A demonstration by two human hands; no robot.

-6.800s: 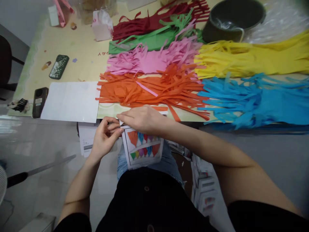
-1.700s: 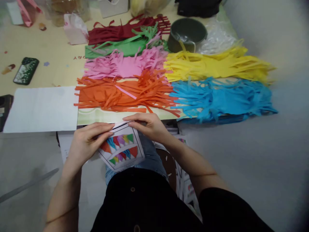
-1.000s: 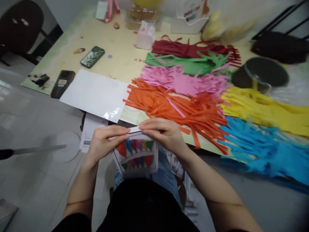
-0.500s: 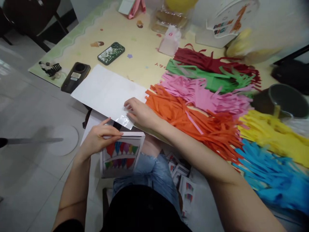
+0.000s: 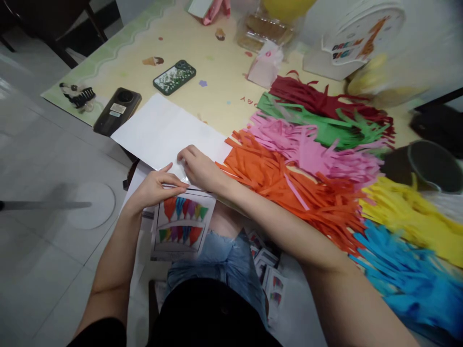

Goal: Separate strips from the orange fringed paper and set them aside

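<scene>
My left hand (image 5: 154, 187) grips the top edge of a white printed card (image 5: 180, 225) showing rows of coloured flags, held over my lap. My right hand (image 5: 198, 167) rests fingers-down on the near corner of a stack of clear plastic sleeves over white paper (image 5: 164, 131) at the table's near edge. Whether it pinches a sleeve I cannot tell. Just right of that hand lies a pile of orange paper strips (image 5: 289, 183).
Piles of pink (image 5: 307, 149), green (image 5: 321, 123), dark red (image 5: 314, 99), yellow (image 5: 408, 212) and blue strips (image 5: 408, 279) cover the table's right side. A phone (image 5: 174, 77), a black device (image 5: 117, 110), a dark bowl (image 5: 427, 164) and a tissue pack (image 5: 265, 70) lie further off. More printed cards (image 5: 271, 279) lie on the floor.
My right hand let go of the printed card and reached up-left onto the clear sleeve stack. My left hand kept the card. The view swung left toward the white sheet.
</scene>
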